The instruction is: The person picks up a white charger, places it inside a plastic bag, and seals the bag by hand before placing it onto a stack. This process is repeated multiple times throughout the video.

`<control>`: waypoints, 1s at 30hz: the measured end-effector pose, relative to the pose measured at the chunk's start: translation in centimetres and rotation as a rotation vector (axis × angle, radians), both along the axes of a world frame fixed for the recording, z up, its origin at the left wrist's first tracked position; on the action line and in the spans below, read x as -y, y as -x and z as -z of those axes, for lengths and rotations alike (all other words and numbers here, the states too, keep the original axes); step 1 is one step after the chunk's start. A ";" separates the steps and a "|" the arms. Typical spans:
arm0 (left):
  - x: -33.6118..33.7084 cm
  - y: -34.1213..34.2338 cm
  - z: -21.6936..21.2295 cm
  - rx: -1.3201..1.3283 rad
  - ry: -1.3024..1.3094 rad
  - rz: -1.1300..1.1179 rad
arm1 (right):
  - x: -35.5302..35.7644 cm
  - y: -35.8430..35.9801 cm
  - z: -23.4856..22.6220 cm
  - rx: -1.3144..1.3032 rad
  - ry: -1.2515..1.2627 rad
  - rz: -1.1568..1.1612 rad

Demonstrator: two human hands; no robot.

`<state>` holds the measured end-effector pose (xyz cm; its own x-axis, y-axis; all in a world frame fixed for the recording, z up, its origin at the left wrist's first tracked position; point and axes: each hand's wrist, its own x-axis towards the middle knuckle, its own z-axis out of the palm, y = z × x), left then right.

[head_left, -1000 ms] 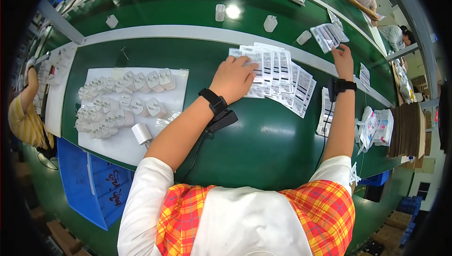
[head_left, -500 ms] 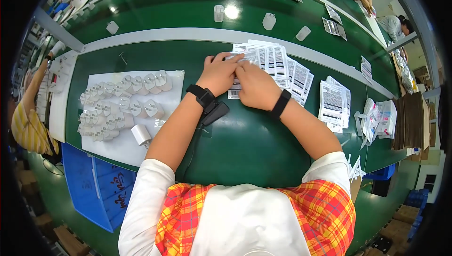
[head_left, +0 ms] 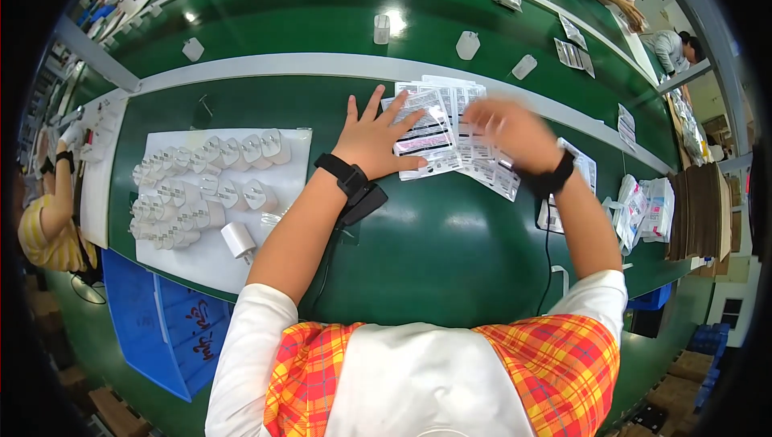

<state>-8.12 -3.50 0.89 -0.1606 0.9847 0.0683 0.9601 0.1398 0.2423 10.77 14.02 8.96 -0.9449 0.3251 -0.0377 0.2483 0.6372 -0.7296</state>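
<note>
My left hand [head_left: 371,141] lies with its fingers spread at the left edge of a flat printed plastic bag [head_left: 430,138]. That bag sits on top of a fanned pile of similar printed bags [head_left: 492,173] near the far rail. Over the right part of the pile is my right hand [head_left: 515,133], its fingers smeared by motion, so whether it holds anything cannot be made out. Left of my left forearm, several white plug chargers [head_left: 211,210] stand in rows on a white sheet [head_left: 291,151], prongs showing. One charger [head_left: 237,239] lies apart at the near edge.
Filled bags [head_left: 658,208] and a stack of brown cardboard [head_left: 698,212] stand at the right. Beyond the grey rail [head_left: 265,65], loose chargers [head_left: 381,29] rest on a green belt. A blue crate [head_left: 157,320] is below the table at left. Co-workers sit around.
My hands have parted: the left has spread open beside the top bag, and the right has swung rightward. The top bag shows more fully now. The belt's chargers have shifted slightly right.
</note>
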 end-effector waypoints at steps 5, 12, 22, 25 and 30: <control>-1.0 -1.3 -0.6 -0.030 -0.158 0.068 | -18.3 0.7 7.4 -0.403 -0.062 0.896; -2.2 -2.6 -1.2 0.034 -0.218 0.114 | -22.0 0.4 12.0 -0.313 -0.185 1.108; -1.8 -2.2 0.0 0.040 -0.434 0.163 | -0.9 0.3 1.3 -0.584 0.886 0.443; -1.9 -2.7 0.0 -0.012 -0.383 0.115 | 3.0 0.2 1.8 -0.492 0.651 0.373; -2.9 -3.6 -0.6 -0.055 -0.201 -0.024 | 5.8 1.0 3.8 -0.562 0.418 0.490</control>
